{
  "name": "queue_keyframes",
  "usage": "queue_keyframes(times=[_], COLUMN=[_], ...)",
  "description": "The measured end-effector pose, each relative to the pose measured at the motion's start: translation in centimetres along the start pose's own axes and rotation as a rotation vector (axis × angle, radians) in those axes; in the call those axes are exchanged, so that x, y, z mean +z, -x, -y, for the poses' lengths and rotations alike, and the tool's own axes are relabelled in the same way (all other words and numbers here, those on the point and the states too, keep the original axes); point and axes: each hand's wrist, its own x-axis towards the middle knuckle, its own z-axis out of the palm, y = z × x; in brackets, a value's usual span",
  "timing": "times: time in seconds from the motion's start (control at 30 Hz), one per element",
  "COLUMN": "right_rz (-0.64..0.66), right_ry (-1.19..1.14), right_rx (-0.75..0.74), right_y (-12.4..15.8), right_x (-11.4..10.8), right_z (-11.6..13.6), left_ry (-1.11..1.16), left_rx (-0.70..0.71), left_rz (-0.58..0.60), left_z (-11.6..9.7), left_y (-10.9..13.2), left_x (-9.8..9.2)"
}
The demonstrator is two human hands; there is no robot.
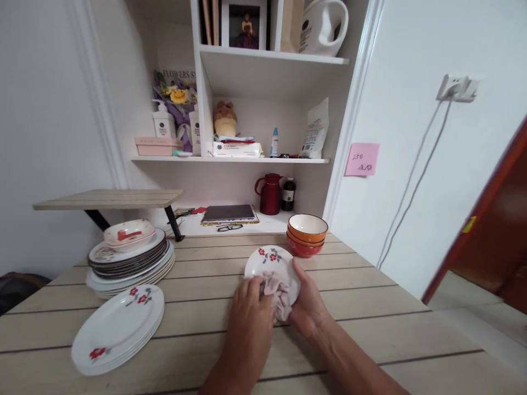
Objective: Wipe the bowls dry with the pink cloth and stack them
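A small white plate (263,262) with red flowers is held above the wooden table, tilted toward me. My right hand (307,299) grips its right edge, thumb on the rim. A crumpled pinkish cloth (279,293) lies against the plate's face, and my left hand (250,304) has its fingers closed on it at the plate's lower left. Just behind the plate, to the right, stands a stack of orange and red bowls (307,233). Several oval white plates (117,329) with red flowers are stacked at the left.
Behind the oval plates, a taller stack of plates (132,269) carries a square bowl (129,233), near a raised wooden shelf (109,198) on black legs. A laptop (229,213), glasses (229,227), a red jug (270,195) and a dark bottle (289,195) stand at the back.
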Motion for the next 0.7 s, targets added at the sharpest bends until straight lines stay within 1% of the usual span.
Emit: queue_keyframes(times=[0.1, 0.23, 0.33, 0.4, 0.47, 0.53, 0.6, 0.7], right_rz=[-0.01, -0.028, 0.006, 0.051, 0.103, 0.137, 0.119, 0.036], right_ry=[0.01, 0.039, 0.023, -0.001, -0.013, -0.015, -0.009, -0.014], right_rx=[0.036, 0.032, 0.043, 0.079, 0.117, 0.134, 0.128, 0.096], right_y=[0.4, 0.6, 0.5, 0.4, 0.3, 0.4, 0.4, 0.3], right_x=[0.2, 0.6, 0.6, 0.6, 0.7, 0.9, 1.0, 1.0], right_z=[-0.3, -1.2, -1.6, -1.9, -2.3, -2.8, -3.1, -2.6], left_ry=[0.018, 0.022, -0.013, -0.057, -0.107, -0.162, -0.225, -0.299], left_rx=[0.058, 0.06, 0.067, 0.057, 0.022, -0.046, -0.135, -0.237], left_rz=[-0.019, -0.037, -0.046, -0.06, -0.072, -0.081, -0.081, -0.059], left_z=[-0.4, 0.3, 0.7, 0.7, 0.7, 0.8, 1.2, 2.0], left_y=[0.2, -0.1, -0.2, -0.3, -0.5, -0.7, -0.9, -1.1], left_x=[0.1, 0.0, 0.2, 0.3, 0.1, -0.3, -0.9, -1.5])
